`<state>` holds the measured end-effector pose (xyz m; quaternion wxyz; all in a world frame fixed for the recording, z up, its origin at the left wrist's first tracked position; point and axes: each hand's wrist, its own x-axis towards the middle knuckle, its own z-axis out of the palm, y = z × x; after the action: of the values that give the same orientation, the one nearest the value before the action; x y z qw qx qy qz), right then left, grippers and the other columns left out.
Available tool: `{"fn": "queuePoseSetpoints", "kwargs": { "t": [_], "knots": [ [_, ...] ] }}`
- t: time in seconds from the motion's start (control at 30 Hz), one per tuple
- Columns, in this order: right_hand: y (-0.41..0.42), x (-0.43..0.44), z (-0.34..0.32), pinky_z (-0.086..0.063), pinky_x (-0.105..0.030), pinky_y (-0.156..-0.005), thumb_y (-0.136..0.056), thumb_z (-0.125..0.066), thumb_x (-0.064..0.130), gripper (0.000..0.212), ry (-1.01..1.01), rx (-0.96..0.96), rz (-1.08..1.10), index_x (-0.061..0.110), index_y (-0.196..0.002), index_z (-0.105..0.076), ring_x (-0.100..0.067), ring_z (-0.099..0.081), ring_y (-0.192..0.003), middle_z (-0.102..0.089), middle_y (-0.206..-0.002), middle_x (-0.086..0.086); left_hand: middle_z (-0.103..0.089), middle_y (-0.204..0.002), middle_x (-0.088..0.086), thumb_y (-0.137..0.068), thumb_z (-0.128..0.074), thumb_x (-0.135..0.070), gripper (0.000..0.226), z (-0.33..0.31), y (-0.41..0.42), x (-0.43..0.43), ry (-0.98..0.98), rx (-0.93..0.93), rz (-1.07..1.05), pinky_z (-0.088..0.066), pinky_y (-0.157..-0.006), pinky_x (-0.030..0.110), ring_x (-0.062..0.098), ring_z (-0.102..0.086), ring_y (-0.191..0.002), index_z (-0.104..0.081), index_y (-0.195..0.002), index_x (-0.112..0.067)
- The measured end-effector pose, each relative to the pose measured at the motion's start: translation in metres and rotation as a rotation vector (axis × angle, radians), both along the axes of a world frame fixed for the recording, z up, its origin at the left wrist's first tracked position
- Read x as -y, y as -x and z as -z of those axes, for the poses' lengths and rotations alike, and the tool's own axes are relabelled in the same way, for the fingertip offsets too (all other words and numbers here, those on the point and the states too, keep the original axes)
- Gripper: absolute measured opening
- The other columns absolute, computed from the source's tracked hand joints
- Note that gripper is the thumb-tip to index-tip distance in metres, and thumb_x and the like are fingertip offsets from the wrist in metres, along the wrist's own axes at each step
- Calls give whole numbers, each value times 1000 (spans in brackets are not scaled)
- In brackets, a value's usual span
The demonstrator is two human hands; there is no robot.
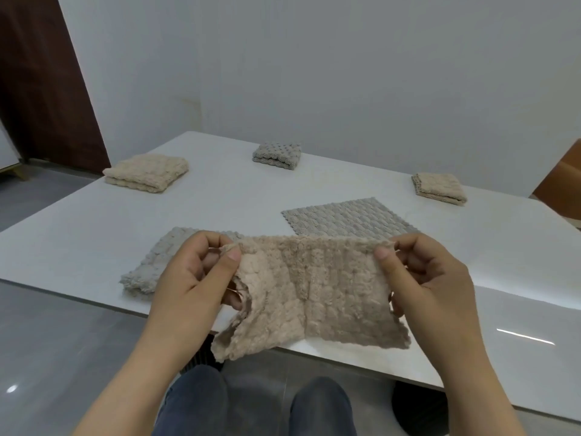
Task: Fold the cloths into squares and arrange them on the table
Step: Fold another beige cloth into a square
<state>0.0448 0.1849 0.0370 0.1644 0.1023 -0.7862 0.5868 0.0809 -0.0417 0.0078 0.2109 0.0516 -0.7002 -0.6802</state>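
A beige textured cloth (314, 291) hangs in the air above the near edge of the white table (220, 209). My left hand (195, 278) pinches its upper left corner, and my right hand (424, 275) pinches its upper right corner. The cloth is stretched between them, and its lower left part droops with a loose flap. Behind my left hand a pale grey cloth (154, 265) lies partly folded on the table. A grey cloth (345, 220) lies spread flat behind the held one.
Three folded squares sit further back: a beige one (146, 173) at the left, a grey one (276, 155) in the middle, a beige one (438, 187) at the right. My legs (257, 407) show below the table edge. A dark door (41, 83) stands at the far left.
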Motion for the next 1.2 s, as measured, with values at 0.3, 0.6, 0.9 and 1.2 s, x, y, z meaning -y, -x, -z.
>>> {"fn": "queuePoseSetpoints", "kwargs": {
  "t": [0.3, 0.6, 0.9, 1.2],
  "knots": [
    [-10, 27, 2, -44, -25, -43, -85, -67, 5, 16, 85, 96, -290, 19, -79, -61, -17, -58, -43, -62, -57, -1, -60, -61, -8, -84, -64, -8, 4, -18, -7, -19, -31, -36, 64, -44, -50, 12, 6, -49, -52, -67, -85, -9],
    [-17, 39, 2, -52, -27, -52, -81, -65, 38, 20, 137, 117, -504, 21, -91, -62, -25, -70, -63, -70, -73, -11, -73, -67, 0, -74, -67, -2, 10, -26, -14, -30, -203, -31, 109, -51, -56, 12, 4, -67, -60, -67, -81, -10],
    [-14, 42, 4, -58, -30, -63, -86, -64, 0, 26, 75, 100, -556, 18, -104, -69, -24, -72, -65, -72, -74, -12, -73, -63, 0, -72, -71, 1, 14, -26, -17, -27, -113, -45, 27, -51, -53, 12, 4, -67, -55, -69, -70, -12],
    [-10, 48, -3, -53, -37, -55, -72, -78, 12, 15, 34, 7, -436, 23, -76, -69, -21, -64, -54, -65, -58, -6, -73, -65, 5, -71, -74, -1, 7, -28, -18, -28, -79, -53, -24, -52, -55, 15, 10, -69, -58, -69, -69, -6]
  ]
}}
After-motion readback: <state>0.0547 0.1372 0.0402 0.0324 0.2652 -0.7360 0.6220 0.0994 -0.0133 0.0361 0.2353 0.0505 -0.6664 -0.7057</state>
